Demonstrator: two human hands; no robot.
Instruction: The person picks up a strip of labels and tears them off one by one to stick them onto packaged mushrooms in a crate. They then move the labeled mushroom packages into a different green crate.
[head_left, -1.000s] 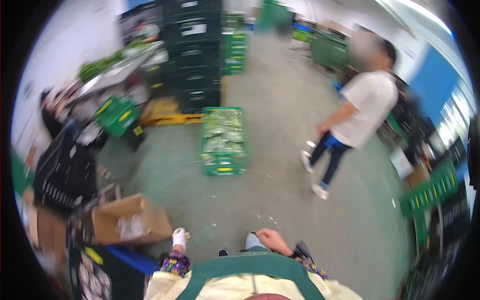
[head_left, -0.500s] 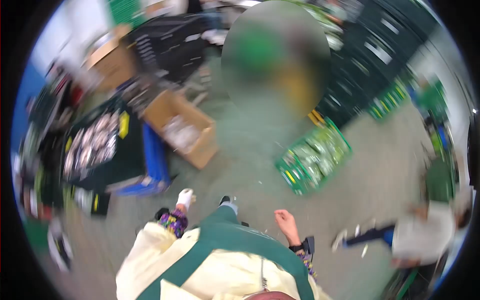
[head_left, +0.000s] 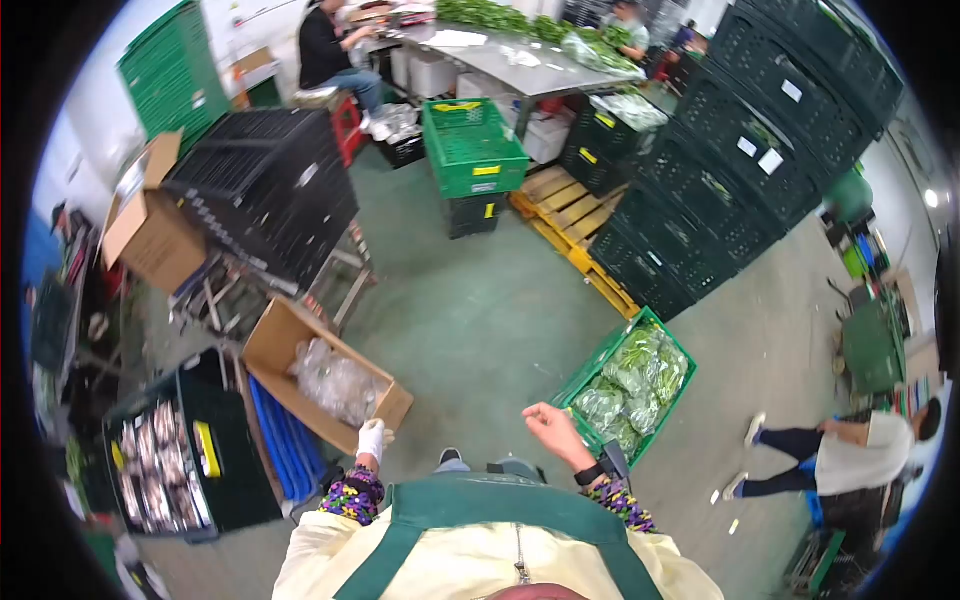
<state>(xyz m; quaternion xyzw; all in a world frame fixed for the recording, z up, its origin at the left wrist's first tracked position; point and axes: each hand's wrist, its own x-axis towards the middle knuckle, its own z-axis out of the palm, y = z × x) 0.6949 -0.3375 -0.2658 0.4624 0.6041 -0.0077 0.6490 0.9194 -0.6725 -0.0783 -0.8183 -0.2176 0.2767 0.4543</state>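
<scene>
My left hand (head_left: 372,441), in a white glove, overlaps the near corner of an open cardboard box (head_left: 398,408) in the head view. Its fingers are loosely bent, the thumb stands apart, and nothing shows in them. Inside the box lie crumpled clear plastic bags (head_left: 335,382). My right hand (head_left: 554,432) is bare, with its fingers curled together and nothing visible in them. It hangs beside the left edge of a green crate (head_left: 668,428) filled with bagged leafy greens (head_left: 640,378).
A dark crate of packed goods (head_left: 160,465) stands at left. Black crates (head_left: 735,150) are stacked high near a wooden pallet (head_left: 570,222). Ahead, a green crate (head_left: 480,150) sits on a black one, before a metal table (head_left: 480,62). A person (head_left: 865,455) stands at right.
The view has shifted and sharpened. The green crate of greens now appears nearer my right hand, and the cardboard box nearer my left. Both hands still show nothing held.
</scene>
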